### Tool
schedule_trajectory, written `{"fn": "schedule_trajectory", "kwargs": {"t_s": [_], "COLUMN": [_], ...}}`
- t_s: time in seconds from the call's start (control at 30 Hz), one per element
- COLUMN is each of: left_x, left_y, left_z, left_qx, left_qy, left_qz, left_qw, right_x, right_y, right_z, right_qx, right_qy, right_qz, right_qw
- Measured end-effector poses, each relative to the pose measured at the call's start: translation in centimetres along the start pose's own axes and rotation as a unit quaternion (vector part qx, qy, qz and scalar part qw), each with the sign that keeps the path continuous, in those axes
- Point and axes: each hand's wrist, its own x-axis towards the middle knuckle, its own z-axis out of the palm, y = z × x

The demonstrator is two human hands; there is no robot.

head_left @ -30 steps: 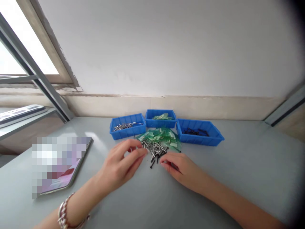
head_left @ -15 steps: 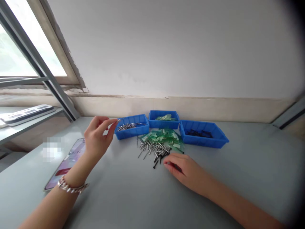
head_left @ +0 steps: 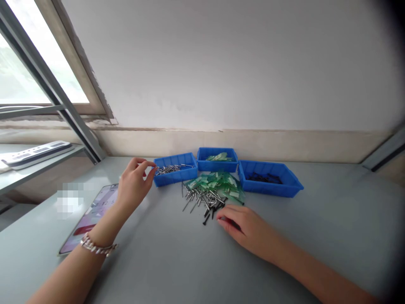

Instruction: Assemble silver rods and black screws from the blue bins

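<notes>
My left hand (head_left: 134, 179) is at the left end of the left blue bin (head_left: 175, 178), thumb and forefinger pinched together at its rim. Whatever the fingertips hold is too small to make out. Inside that bin lie silver nail-like pins (head_left: 169, 169). My right hand (head_left: 242, 223) rests on the table with its fingers curled toward the thumb, beside the black screws (head_left: 207, 218); any content is hidden. A heap of loose silver pins (head_left: 202, 196) lies left of those screws. Small green plastic bags (head_left: 218, 181) are piled just behind the heap.
The middle blue bin (head_left: 218, 166) contains green bags, and the right blue bin (head_left: 272, 188) contains dark screws. A phone (head_left: 91, 219) lies on the grey table (head_left: 177, 261) under my left forearm. A power strip (head_left: 39, 154) sits on the shelf at left.
My left hand has moved slightly right and down, its fingertips now lower at the bin's rim. My right hand stays in nearly the same place.
</notes>
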Motion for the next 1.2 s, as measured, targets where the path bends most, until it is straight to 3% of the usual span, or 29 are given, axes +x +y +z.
{"fn": "schedule_trajectory", "kwargs": {"t_s": [0.33, 0.6, 0.9, 1.2], "left_x": [-0.2, -0.2, 0.3, 0.3], "left_y": [-0.5, -0.5, 0.1, 0.1], "left_z": [0.9, 1.3, 1.6, 1.8], "left_qx": [0.011, -0.002, -0.06, -0.049], "left_qy": [-0.037, -0.035, -0.035, -0.049], "left_qz": [-0.015, -0.022, -0.094, -0.109], "left_qw": [0.999, 0.999, 0.993, 0.992], "right_x": [0.0, -0.1, -0.1, 0.0], "right_y": [-0.1, 0.0, 0.1, 0.0], "right_z": [-0.1, 0.0, 0.0, 0.0], "right_qx": [-0.002, 0.001, 0.003, 0.0], "right_qy": [-0.004, -0.004, -0.003, -0.001], "right_qz": [0.005, 0.004, 0.002, 0.001], "right_qw": [1.0, 1.0, 1.0, 1.0]}}
